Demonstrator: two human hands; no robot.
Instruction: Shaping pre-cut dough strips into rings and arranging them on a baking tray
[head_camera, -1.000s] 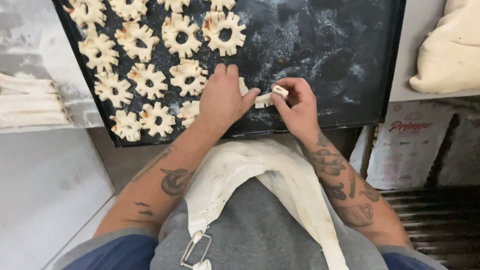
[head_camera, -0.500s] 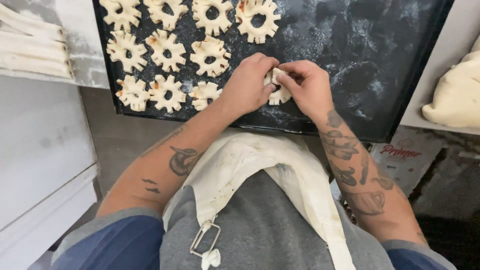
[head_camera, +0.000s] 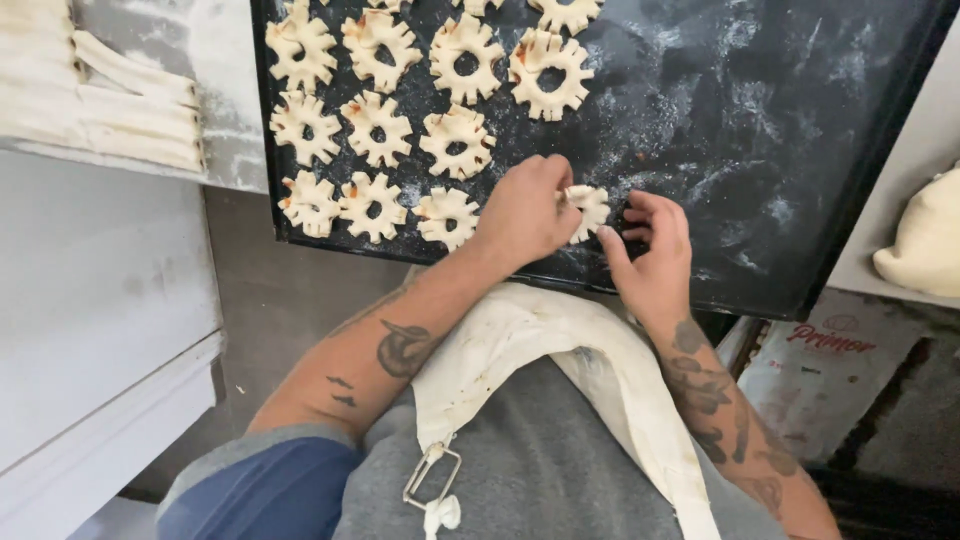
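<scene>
A black floured baking tray (head_camera: 760, 150) holds several ring-shaped raw pastries with notched edges (head_camera: 460, 140) in rows on its left half. My left hand (head_camera: 525, 215) rests on the tray near its front edge and pinches a pale pastry piece (head_camera: 588, 207). My right hand (head_camera: 650, 250) is just right of that piece, its fingertips touching it from the side. The piece lies on the tray to the right of the front row's last pastry (head_camera: 447, 217).
Strips of rolled dough (head_camera: 110, 110) lie stacked on a floured white counter at the left. A lump of dough (head_camera: 925, 240) sits at the right edge. A white apron covers my chest. Below the tray's right side is a printed paper sack (head_camera: 820, 370).
My hands have lowered the pastry piece onto the tray. The right hand has loosened from gripping it to touching it with the fingertips. The camera view has shifted.
</scene>
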